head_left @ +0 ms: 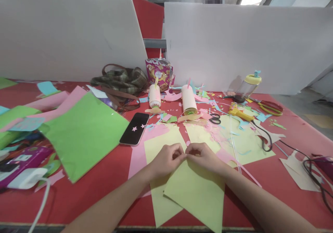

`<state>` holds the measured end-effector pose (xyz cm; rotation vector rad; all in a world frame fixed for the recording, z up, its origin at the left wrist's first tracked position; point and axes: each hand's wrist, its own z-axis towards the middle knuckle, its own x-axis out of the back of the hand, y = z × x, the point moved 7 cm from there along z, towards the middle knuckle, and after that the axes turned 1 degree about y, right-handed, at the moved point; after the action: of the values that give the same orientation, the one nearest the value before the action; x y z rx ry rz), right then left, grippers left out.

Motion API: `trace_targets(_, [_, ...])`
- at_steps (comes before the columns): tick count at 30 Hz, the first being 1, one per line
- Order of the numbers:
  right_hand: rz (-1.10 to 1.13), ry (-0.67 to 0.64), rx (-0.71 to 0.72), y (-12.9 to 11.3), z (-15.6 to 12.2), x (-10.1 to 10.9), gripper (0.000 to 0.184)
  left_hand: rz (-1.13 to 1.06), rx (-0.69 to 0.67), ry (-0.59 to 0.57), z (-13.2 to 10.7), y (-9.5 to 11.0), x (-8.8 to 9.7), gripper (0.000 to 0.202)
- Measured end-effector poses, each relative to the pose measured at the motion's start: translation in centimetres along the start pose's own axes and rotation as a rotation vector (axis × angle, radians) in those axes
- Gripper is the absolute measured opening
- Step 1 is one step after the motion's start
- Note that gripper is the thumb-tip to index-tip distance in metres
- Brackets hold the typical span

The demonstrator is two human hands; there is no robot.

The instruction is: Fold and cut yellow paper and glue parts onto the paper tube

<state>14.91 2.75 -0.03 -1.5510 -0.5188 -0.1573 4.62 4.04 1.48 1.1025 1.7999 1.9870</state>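
Note:
My left hand (169, 159) and my right hand (204, 157) meet at the middle of the table, fingertips pinched together and touching. Both are closed at the upper end of a pale yellow paper sheet (200, 194), whose top edge is partly covered by my fingers. That sheet lies askew over another pale yellow sheet (162, 207). Just behind my fingertips shows a small round pink paper piece (188, 143). Left of my hands lies a black phone (134, 129) with pink paper stars on it.
Green paper (87, 132) spreads at left, near a purple device (28, 161). Behind stand two white rolls (154, 96) (188, 99), a snack bag (159, 73) and a plaid bag (121, 80). Right are black-handled scissors (215, 118), a yellow glue gun (240, 112), a lidded jar (247, 89) and cables.

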Motion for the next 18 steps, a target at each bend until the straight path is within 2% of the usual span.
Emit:
trace_targets(7, [-0.018, 0.001, -0.043, -0.2, 0.2, 0.7, 0.013, 0.058, -0.048, 0.139, 0.0, -0.2, 1.1, 0.021])
trace_targets(13, [0.071, -0.024, -0.102, 0.6, 0.5, 2.8, 0.011, 0.055, -0.048, 0.36, 0.5, -0.6, 4.6, 0.02])
trace_targets(18, [0.316, 0.009, -0.173, 2.2, 0.8, 4.6, 0.01, 0.026, -0.038, 0.53, 0.6, -1.5, 8.2, 0.019])
